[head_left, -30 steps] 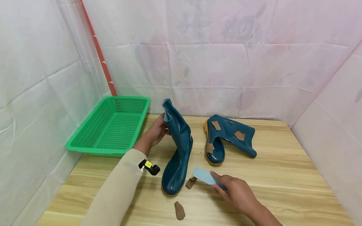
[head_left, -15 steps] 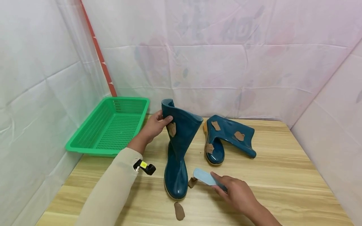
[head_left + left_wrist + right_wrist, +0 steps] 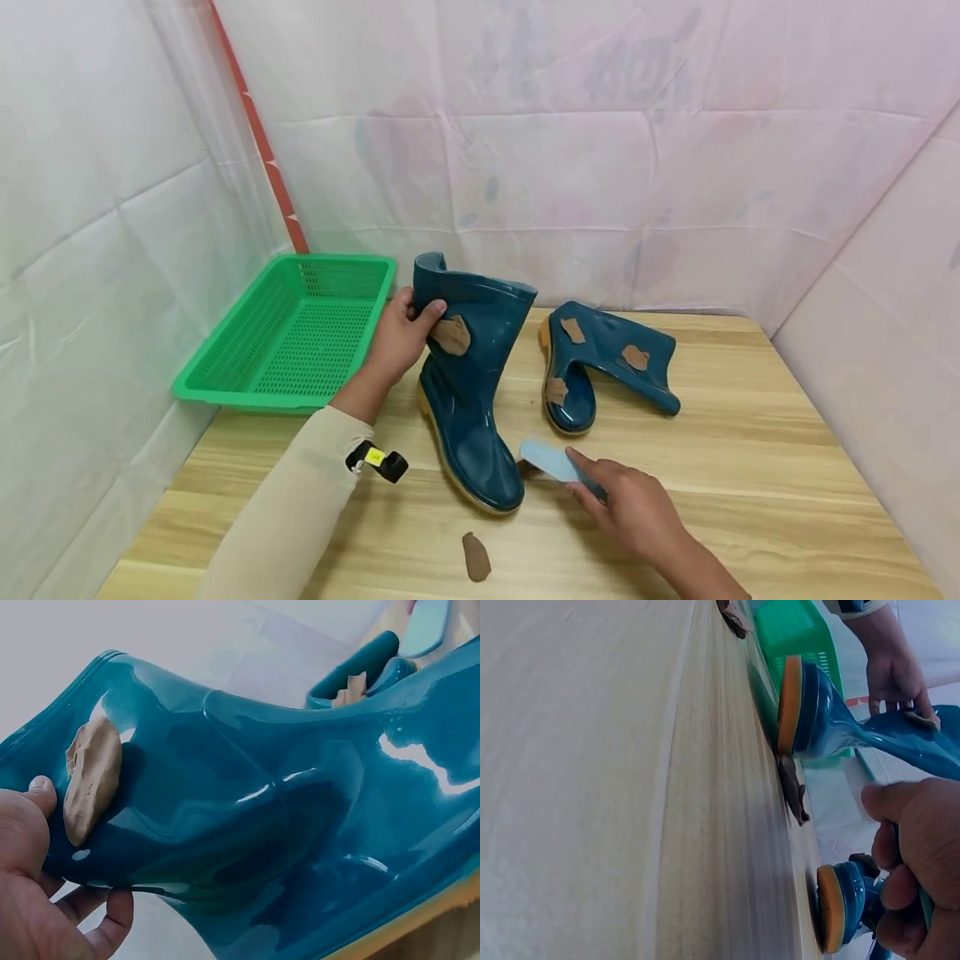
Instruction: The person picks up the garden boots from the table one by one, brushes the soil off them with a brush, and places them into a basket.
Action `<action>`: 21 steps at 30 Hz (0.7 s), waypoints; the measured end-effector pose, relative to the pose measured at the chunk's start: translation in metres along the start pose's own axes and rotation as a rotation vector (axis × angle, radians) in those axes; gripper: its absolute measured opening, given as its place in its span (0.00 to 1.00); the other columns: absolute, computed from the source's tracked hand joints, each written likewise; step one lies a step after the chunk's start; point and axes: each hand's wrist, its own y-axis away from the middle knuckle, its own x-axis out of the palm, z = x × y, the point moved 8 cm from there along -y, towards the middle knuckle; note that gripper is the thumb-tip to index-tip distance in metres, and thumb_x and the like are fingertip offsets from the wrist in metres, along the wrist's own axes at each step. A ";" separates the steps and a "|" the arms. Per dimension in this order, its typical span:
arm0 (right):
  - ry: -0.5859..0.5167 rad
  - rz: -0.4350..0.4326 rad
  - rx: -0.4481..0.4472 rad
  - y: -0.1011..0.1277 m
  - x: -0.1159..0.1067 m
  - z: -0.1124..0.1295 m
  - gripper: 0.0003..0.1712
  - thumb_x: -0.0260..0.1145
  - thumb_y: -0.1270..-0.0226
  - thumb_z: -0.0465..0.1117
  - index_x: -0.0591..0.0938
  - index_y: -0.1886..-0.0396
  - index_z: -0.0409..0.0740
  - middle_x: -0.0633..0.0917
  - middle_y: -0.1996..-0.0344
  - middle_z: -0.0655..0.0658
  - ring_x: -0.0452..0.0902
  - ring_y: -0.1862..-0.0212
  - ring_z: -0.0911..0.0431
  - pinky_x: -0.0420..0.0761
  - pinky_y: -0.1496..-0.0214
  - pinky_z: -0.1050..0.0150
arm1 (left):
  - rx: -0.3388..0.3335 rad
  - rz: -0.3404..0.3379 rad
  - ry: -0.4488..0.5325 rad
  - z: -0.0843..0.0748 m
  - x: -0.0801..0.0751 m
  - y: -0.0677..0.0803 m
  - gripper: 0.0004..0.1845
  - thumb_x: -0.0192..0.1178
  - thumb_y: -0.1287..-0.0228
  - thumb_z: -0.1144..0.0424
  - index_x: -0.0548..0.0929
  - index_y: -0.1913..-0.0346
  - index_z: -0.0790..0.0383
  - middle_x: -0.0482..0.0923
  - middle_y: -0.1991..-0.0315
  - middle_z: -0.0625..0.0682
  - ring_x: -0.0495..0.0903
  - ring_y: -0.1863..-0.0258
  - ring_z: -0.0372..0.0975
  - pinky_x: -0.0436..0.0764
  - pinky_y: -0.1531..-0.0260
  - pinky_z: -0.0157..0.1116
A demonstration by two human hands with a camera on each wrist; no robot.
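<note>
A blue-green rubber boot (image 3: 480, 383) with a yellowish sole stands on its sole, its shaft leaning back to the left. My left hand (image 3: 399, 337) grips the shaft near the top, thumb in front, fingers behind. Beside that thumb, a brown clay-like patch (image 3: 94, 780) sticks to the shaft. My right hand (image 3: 630, 504) holds a light-blue, flat, round-ended tool (image 3: 547, 461) just right of the boot's toe; its underside is hidden. A dark brown lump (image 3: 793, 791) lies by the sole, mostly covered by the tool in the head view.
A second boot (image 3: 611, 354) lies on its side at the right, bearing several brown patches. At the back left is a green perforated basket (image 3: 285, 407). One loose brown piece (image 3: 476, 557) lies at the front of the wooden table (image 3: 750, 500). White sheets wall the table.
The boot has turned in my left hand: its patched side now faces front and its toe has swung right, toward the tool. My right hand has barely moved.
</note>
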 end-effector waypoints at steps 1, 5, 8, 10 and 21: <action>0.003 -0.007 0.018 -0.001 0.000 -0.002 0.29 0.77 0.36 0.48 0.84 0.36 0.49 0.90 0.59 0.51 0.85 0.62 0.61 0.82 0.64 0.60 | 0.009 -0.005 0.003 -0.002 -0.002 0.002 0.26 0.59 0.23 0.49 0.73 0.32 0.62 0.79 0.57 0.56 0.74 0.63 0.45 0.71 0.64 0.42; 0.010 0.012 0.088 -0.005 0.003 -0.007 0.27 0.76 0.35 0.47 0.85 0.37 0.47 0.90 0.56 0.46 0.87 0.58 0.53 0.83 0.63 0.56 | 0.037 -0.011 0.033 -0.012 -0.008 0.009 0.26 0.59 0.23 0.51 0.72 0.31 0.61 0.80 0.49 0.58 0.77 0.56 0.44 0.75 0.59 0.41; 0.007 0.100 0.133 -0.010 0.010 -0.009 0.26 0.74 0.33 0.47 0.85 0.37 0.46 0.90 0.55 0.45 0.86 0.60 0.54 0.81 0.67 0.57 | 0.057 -0.059 0.040 -0.020 -0.016 0.013 0.26 0.61 0.25 0.49 0.73 0.33 0.61 0.81 0.49 0.58 0.80 0.54 0.44 0.78 0.56 0.39; -0.007 0.166 0.163 -0.012 0.013 -0.010 0.25 0.73 0.32 0.48 0.85 0.37 0.46 0.90 0.56 0.46 0.83 0.64 0.57 0.77 0.70 0.59 | 0.069 -0.110 0.034 -0.025 -0.022 0.015 0.25 0.62 0.26 0.48 0.75 0.37 0.62 0.82 0.53 0.57 0.81 0.57 0.43 0.79 0.58 0.37; -0.055 0.256 0.211 -0.005 -0.016 -0.027 0.26 0.73 0.32 0.47 0.84 0.36 0.45 0.86 0.67 0.53 0.69 0.74 0.59 0.67 0.74 0.63 | 0.082 -0.294 -0.116 -0.036 -0.031 0.036 0.21 0.64 0.29 0.45 0.79 0.51 0.61 0.72 0.73 0.54 0.71 0.75 0.46 0.69 0.73 0.42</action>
